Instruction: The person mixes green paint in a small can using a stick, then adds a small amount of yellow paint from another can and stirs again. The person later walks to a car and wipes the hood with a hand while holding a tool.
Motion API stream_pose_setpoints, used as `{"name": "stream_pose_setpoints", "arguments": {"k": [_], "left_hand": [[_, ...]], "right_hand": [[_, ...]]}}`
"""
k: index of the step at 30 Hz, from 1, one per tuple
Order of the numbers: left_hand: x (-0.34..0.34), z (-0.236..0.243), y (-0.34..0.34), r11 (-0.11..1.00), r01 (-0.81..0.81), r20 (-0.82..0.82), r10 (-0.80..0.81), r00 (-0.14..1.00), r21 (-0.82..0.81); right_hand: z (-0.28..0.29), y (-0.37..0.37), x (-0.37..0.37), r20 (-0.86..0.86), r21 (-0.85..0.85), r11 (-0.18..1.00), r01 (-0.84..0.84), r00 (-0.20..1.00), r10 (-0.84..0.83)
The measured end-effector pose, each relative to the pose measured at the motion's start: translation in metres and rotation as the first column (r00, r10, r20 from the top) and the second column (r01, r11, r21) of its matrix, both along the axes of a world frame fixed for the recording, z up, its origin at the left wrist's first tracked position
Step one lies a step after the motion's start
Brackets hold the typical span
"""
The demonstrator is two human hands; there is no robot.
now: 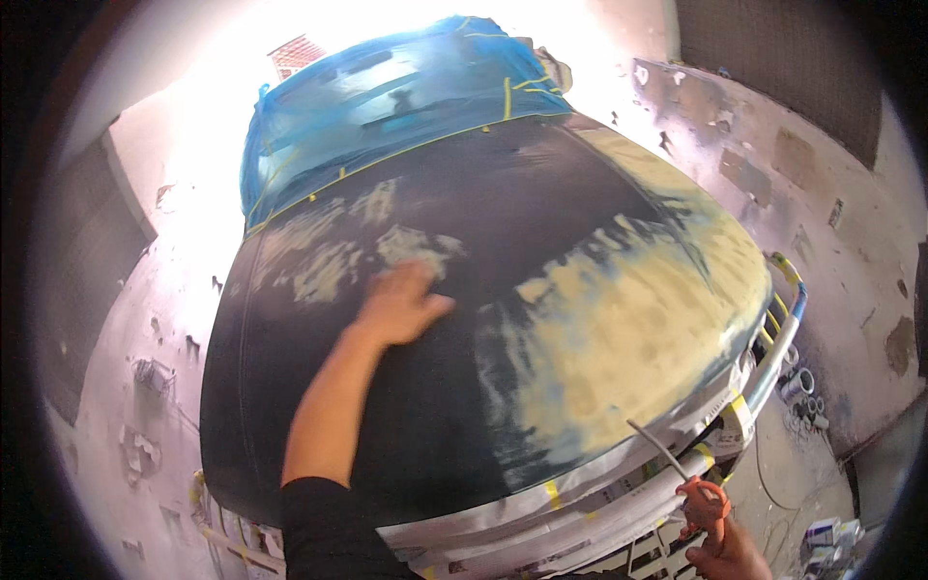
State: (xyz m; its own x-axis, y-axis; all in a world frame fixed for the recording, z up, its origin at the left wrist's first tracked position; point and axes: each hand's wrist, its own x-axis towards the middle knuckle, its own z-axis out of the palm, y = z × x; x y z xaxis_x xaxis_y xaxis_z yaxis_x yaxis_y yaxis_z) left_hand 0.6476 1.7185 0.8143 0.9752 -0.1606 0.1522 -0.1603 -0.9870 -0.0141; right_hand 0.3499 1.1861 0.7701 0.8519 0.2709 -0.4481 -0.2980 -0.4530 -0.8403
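My left hand lies palm down over the car hood, fingers stretched out and slightly blurred. Its fingertips are beside a pale sanded patch of filler on the dark surface. At the lower right my right hand is wrapped round the handle of an orange air blow gun. The gun's thin metal nozzle slants up and left toward the hood's front edge. A large beige and bluish patch covers the hood's right side.
Blue plastic film held with yellow tape covers the windshield. Paper and tape wrap the front bumper. Pale, patchy walls flank the car. Tape rolls and several cans are on the floor at the right.
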Motion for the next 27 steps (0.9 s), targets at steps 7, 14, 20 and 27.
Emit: {"name": "stream_pose_setpoints", "arguments": {"k": [7, 14, 20, 27], "left_hand": [[0.058, 0.016, -0.062, 0.964, -0.216, 0.004, 0.22, 0.976, -0.156], [-0.072, -0.052, -0.278, 0.702, 0.704, -0.094, -0.698, 0.71, 0.107], [-0.066, -0.018, -0.165, 0.992, -0.089, -0.107, 0.098, 0.989, 0.086], [0.064, -0.001, -0.256, 0.985, -0.169, -0.121, 0.165, 0.979, -0.029]], "right_hand": [[-0.015, -0.023, -0.032, 0.001, 0.001, 0.999, 0.043, 0.999, -0.043], [0.005, -0.039, -0.058, 0.036, 0.03, 0.972, 0.232, 0.972, -0.233], [-0.003, -0.068, -0.082, 0.031, 0.034, 0.976, 0.217, 0.975, -0.218], [-0.016, -0.081, -0.109, -0.028, 0.006, 0.947, 0.322, 0.946, -0.322]]}}
